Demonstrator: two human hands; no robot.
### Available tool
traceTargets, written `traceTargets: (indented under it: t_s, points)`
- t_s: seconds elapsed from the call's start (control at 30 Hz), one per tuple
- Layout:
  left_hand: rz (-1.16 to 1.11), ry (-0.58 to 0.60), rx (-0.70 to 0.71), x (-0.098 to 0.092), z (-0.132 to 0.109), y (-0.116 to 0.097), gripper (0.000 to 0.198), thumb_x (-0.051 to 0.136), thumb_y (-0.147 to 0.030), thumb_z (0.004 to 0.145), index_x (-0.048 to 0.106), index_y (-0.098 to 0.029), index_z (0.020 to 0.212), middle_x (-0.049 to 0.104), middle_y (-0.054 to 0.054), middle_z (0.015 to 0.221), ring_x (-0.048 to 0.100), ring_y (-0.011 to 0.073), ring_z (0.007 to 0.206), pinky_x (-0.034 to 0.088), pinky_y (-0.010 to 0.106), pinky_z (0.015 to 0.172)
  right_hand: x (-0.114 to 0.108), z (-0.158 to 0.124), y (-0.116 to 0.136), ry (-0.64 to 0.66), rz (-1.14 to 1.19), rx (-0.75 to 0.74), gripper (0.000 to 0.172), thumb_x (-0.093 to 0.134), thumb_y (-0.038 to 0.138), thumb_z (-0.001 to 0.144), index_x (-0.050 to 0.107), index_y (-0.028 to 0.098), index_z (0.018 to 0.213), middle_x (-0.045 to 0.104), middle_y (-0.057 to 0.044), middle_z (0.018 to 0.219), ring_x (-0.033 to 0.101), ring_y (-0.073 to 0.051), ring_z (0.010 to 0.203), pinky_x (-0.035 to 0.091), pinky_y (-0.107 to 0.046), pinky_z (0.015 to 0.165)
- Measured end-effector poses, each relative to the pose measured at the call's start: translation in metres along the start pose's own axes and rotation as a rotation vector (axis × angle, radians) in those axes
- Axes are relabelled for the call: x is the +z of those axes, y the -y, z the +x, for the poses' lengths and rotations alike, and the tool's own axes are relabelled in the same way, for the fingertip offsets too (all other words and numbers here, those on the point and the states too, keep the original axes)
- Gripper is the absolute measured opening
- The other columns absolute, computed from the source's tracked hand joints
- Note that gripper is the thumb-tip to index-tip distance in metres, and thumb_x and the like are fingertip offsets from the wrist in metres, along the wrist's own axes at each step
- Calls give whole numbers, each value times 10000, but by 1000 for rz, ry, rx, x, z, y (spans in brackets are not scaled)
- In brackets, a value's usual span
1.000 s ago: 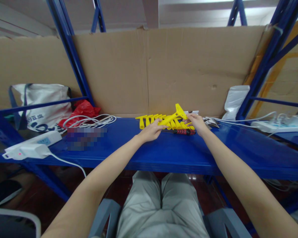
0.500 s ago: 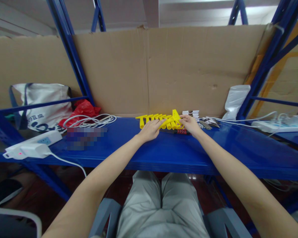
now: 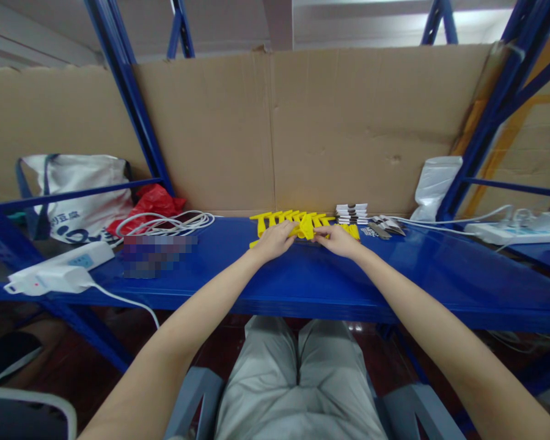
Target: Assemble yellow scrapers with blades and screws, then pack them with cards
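- The yellow plastic pieces (image 3: pixel 297 219) are laid in a row on the blue shelf (image 3: pixel 394 275), just before the cardboard sheet (image 3: pixel 348 122).
- The left hand (image 3: pixel 274 239) and right hand (image 3: pixel 338 239) are rested on them; whether they are clamped cannot be told.

The white bag (image 3: pixel 80 189) at the left end of the shelf is carrying dark blue print. A short row of characters is showing above larger dark shapes, but a blue rail (image 3: pixel 73 197) is cutting across the bag and the print is too small and too blurred to read. A patch (image 3: pixel 158 253) on the shelf is showing only as blurred squares. The stack of small white and black cards (image 3: pixel 352 213) and the yellow pieces (image 3: pixel 302 221) are showing no lettering that can be read.
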State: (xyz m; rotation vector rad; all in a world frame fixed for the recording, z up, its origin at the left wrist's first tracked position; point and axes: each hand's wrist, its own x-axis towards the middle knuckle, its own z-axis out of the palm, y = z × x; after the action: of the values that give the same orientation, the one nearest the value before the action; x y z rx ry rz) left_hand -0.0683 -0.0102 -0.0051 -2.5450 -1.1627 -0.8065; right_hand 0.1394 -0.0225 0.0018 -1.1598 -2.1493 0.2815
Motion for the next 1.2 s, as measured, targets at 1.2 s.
traceTargets:
  t_s: [1.2]
  points:
    - [-76,38,-442,15,45,-18,255,538,-375,825,680,-167,868,711,134,971,640,292,975,481,405,837,-21,-4,-14,-46,-257,68,268,505,101,806,726,170,940,727,-61,935,665,-180,891,478,-282,834]
